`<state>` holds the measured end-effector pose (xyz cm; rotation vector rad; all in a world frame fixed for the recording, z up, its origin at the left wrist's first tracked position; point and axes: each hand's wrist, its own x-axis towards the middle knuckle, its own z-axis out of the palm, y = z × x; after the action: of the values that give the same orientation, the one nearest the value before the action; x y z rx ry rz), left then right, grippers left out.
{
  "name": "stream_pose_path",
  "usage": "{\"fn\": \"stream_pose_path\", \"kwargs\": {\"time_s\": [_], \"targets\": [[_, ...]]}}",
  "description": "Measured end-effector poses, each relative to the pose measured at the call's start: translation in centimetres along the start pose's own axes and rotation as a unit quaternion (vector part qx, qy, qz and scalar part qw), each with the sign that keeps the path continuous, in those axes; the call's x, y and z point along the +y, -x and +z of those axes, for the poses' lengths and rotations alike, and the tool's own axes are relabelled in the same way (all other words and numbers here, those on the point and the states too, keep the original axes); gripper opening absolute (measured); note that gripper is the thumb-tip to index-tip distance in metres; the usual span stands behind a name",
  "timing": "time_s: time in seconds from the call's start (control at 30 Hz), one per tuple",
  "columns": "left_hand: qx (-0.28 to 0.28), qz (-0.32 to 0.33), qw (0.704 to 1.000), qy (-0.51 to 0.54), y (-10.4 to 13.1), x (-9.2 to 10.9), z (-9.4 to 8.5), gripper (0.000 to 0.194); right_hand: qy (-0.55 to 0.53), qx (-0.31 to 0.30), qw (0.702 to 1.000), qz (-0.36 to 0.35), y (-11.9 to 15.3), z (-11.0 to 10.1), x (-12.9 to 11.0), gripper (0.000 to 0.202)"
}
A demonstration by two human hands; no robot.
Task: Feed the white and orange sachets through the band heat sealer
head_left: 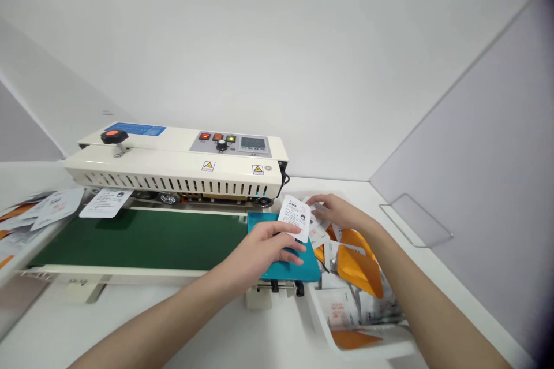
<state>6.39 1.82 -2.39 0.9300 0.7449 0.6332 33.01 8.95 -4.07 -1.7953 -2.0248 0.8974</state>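
My left hand [277, 245] is over the teal plate [281, 268] at the right end of the sealing machine's belt. Its fingers grip the lower part of a white printed pouch [295, 213], which tilts toward the machine. My right hand [335, 212] is just to the right, fingers curled on another white pouch [318, 230] above the bin; its fingertips are partly hidden. Under the sealing machine's [173, 170] left end, a further white pouch [106, 202] sticks out over the green belt [147, 239].
A white bin [322, 323] of white and orange pouches [359, 271] stands at the right. More pouches [56, 210] lie heaped at the left beyond the belt. A wire handle [415, 222] projects by the right wall. White walls enclose the back and sides.
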Motion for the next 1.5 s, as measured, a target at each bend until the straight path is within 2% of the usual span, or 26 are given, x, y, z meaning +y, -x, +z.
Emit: {"fn": "stream_pose_path", "kwargs": {"time_s": [0.07,0.2,0.27,0.37,0.57,0.77,0.87,1.0,1.17,1.23,1.37,1.5], "targets": [[0.003,-0.001,1.000,0.004,0.1,0.2,0.1,0.031,0.011,-0.006,1.000,0.009,0.1,0.0,-0.1,0.024],[0.020,-0.010,1.000,0.011,0.4,0.8,0.5,0.029,0.038,-0.024,0.999,0.009,0.6,0.0,-0.4,0.050],[0.029,-0.007,0.999,0.024,0.5,1.0,0.7,0.028,0.037,-0.026,0.999,0.008,0.8,0.1,-0.6,0.056],[0.042,0.009,0.998,0.052,0.7,1.0,0.8,0.027,0.053,-0.015,0.998,-0.014,0.7,0.3,-0.5,0.051],[0.091,0.045,0.988,0.118,1.5,0.4,0.9,0.026,0.071,0.020,0.993,-0.091,0.1,0.4,-0.1,0.027],[0.125,0.040,0.982,0.138,2.8,1.0,0.5,0.029,0.038,0.077,0.988,-0.125,0.2,0.1,-0.2,0.024],[0.142,0.055,0.980,0.125,3.5,1.1,0.2,0.033,0.008,0.107,0.987,-0.121,0.2,-0.3,-0.5,0.022],[0.153,0.069,0.979,0.116,4.3,0.9,-0.3,0.036,-0.067,0.124,0.987,-0.080,0.4,-1.0,-0.9,0.028],[0.161,0.068,0.978,0.118,4.7,1.0,-0.7,0.038,-0.209,0.239,0.948,-0.033,0.7,-1.5,-0.9,0.034],[0.152,0.067,0.978,0.126,4.7,1.1,-0.6,0.037,-0.272,0.227,0.935,-0.027,0.8,-1.5,-0.9,0.036],[0.116,0.061,0.985,0.115,4.2,1.2,0.0,0.028,-0.328,0.146,0.932,-0.051,1.0,-1.4,-1.3,0.035],[0.067,0.033,0.997,0.019,3.1,1.0,0.7,0.029,-0.336,0.042,0.938,-0.073,1.3,-0.9,-2.2,0.035]]}}
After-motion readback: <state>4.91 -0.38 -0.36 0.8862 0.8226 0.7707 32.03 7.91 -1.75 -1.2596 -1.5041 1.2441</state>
